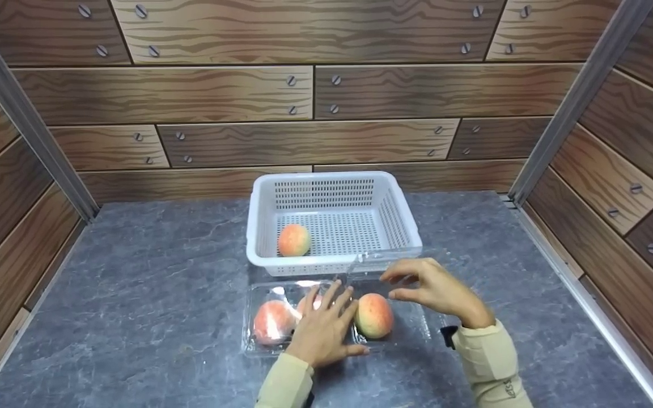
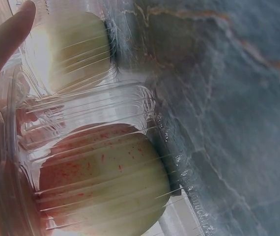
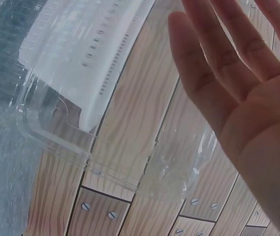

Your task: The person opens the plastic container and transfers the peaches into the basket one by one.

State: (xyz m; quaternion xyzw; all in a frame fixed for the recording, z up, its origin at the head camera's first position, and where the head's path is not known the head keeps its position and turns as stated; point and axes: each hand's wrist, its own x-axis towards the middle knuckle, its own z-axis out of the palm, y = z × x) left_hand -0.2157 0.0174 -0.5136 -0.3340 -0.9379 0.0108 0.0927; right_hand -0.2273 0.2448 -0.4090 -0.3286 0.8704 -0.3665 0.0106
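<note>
My left hand (image 1: pixel 325 331) lies with spread fingers on the lid of a clear plastic clamshell box (image 1: pixel 253 294). Through the plastic show a red peach (image 1: pixel 272 322) and, partly under the fingers, a second peach (image 1: pixel 309 301). Beside it, a yellow-red peach (image 1: pixel 374 315) sits in a clear box (image 1: pixel 417 326) whose lid (image 3: pixel 115 177) stands raised toward the basket. My right hand (image 1: pixel 437 287) hovers over this box near the lid, thumb apart from its gently bent fingers, holding nothing. In the left wrist view, a blushed peach (image 2: pixel 105 182) shows close up behind the plastic.
A white perforated basket (image 1: pixel 335 262) stands just behind the boxes, with one peach (image 1: pixel 294 240) inside at its left. The grey marbled table (image 1: pixel 151 294) is bounded by wood-patterned walls (image 1: pixel 304 144) at the back and sides.
</note>
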